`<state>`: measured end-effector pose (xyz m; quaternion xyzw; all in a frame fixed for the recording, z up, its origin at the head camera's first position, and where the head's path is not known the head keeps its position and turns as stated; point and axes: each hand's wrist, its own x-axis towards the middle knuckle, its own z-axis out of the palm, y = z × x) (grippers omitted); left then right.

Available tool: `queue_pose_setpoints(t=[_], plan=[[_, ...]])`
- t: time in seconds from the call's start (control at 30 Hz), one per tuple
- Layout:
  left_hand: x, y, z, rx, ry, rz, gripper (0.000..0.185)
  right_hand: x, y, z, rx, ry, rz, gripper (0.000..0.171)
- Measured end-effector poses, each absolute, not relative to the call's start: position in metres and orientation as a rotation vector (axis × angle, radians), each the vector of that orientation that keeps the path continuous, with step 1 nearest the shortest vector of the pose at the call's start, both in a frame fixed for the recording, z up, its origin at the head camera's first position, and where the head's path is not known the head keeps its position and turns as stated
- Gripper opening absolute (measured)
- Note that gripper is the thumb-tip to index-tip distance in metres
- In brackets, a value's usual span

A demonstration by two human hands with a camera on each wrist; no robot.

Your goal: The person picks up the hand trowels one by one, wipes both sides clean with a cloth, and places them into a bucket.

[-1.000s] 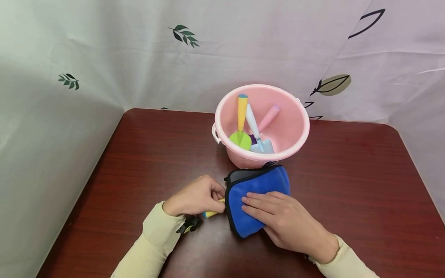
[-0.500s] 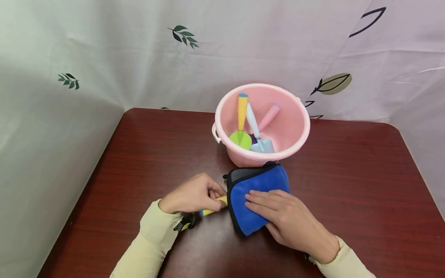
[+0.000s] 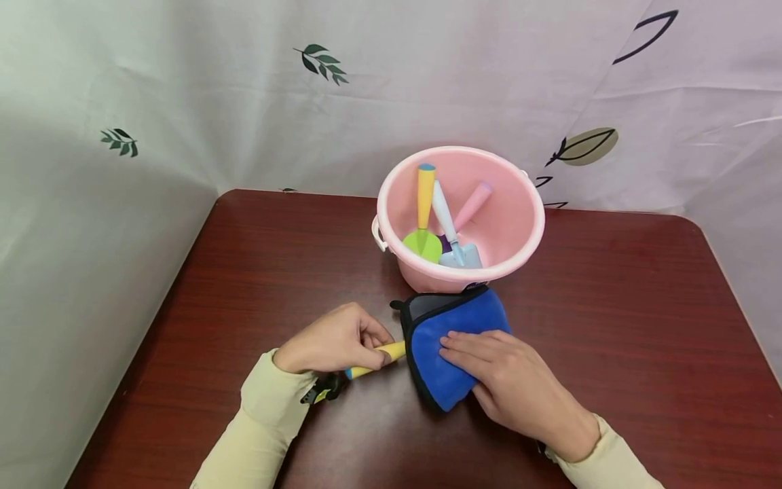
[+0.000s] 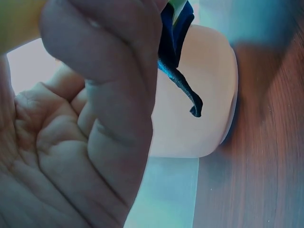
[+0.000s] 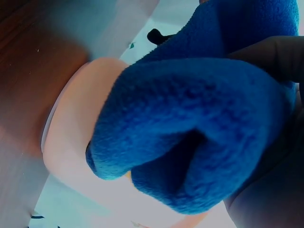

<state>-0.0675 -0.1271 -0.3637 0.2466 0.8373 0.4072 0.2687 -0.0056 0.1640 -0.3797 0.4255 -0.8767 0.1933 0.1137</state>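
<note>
In the head view my left hand [image 3: 339, 339] pinches a yellow handle [image 3: 396, 350] with a blue end. The tool's other end goes into a folded blue cloth [image 3: 430, 356] with black edging, which hides most of it. A bit of green [image 4: 178, 6] shows between the cloth folds in the left wrist view. My right hand [image 3: 519, 380] grips the cloth from the right, fingers flat on top and thumb underneath. From the right wrist, the plush cloth [image 5: 175, 109] is seen doubled over round the tool.
Just behind the cloth stands a pink bucket [image 3: 424, 280]. It holds a green shovel with a yellow handle [image 3: 425, 197], a light blue shovel [image 3: 444, 210] and a pink-handled tool [image 3: 473, 207]. A patterned white curtain [image 3: 244, 102] closes off the table's back.
My left hand has shifted slightly left and up with the handle, and more yellow shows outside the cloth. My right hand and the cloth's left edge have moved a little right.
</note>
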Motion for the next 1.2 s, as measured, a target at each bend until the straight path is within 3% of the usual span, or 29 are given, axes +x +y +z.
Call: queue_pose_setpoints(t=[1.2], plan=[[-0.072,-0.14,-0.353,0.632,2.226,1.099,0.016,-0.014,0.186,-0.366,1.004,-2.595,0.538,0.043]])
